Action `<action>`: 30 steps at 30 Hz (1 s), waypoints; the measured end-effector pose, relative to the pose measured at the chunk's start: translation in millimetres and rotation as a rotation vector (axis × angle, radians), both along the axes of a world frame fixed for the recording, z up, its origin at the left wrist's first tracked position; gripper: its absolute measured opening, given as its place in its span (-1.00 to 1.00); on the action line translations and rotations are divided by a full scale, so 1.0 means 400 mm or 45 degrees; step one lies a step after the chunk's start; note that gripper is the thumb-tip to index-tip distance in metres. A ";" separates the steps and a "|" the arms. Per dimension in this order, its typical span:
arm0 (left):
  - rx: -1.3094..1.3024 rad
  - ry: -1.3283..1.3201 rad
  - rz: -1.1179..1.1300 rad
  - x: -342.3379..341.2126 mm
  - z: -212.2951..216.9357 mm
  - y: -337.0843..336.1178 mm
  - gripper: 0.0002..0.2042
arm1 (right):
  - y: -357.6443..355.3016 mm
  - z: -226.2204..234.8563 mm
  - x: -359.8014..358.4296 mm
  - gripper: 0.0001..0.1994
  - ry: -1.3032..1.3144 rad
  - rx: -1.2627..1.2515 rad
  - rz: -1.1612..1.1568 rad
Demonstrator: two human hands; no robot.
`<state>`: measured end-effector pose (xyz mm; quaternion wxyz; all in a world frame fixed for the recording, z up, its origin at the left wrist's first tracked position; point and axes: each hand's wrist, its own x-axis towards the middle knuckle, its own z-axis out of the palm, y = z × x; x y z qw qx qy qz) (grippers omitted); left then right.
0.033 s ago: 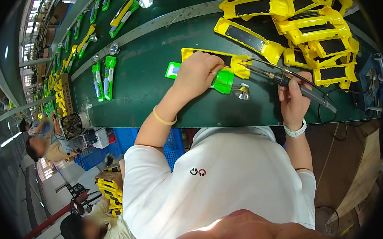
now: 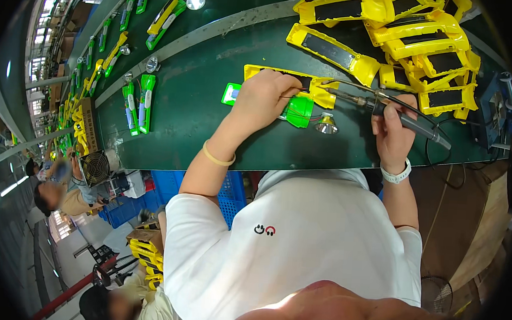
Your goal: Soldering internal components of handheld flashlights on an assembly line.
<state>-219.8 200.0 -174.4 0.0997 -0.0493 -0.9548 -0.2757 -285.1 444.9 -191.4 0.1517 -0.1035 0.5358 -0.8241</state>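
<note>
My left hand (image 2: 263, 100) rests over a yellow plastic casing half (image 2: 324, 95) with a dark panel and a green-and-white casing half (image 2: 299, 112) lying below it. Its thumb and fingertips are pinched together on a thin wire beside the dark panel. In my right hand (image 2: 394, 125) is a soldering iron (image 2: 408, 123) with a curved metal feed tube, its tip pointing left at the right part of the yellow casing. A shiny cone-shaped lamp reflector (image 2: 326, 125) sits right of the green half, joined by thin wires.
A pile of yellow casings (image 2: 430, 39) covers the far right of the green table (image 2: 210, 140). At the right edge stands a blue soldering unit (image 2: 493, 109) with cables. Green halves with reflectors (image 2: 146, 103) lie left. A fan (image 2: 95, 168) and other people are beyond the left side.
The yellow casing and green half have shifted very slightly right. The reflector has turned a little. Both hands stay almost in place, the iron still at the casing.
</note>
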 end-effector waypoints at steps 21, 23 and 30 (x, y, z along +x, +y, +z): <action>-0.119 -0.118 -0.104 -0.025 0.012 -0.001 -0.92 | -0.020 0.009 -0.070 -0.80 0.274 0.388 0.224; -0.115 -0.111 -0.100 -0.026 0.011 0.000 -0.92 | -0.020 0.033 -0.062 -0.80 0.301 0.235 0.129; -0.111 -0.091 -0.093 -0.026 0.009 0.002 -0.93 | -0.086 0.009 -0.043 -0.79 0.229 0.221 0.222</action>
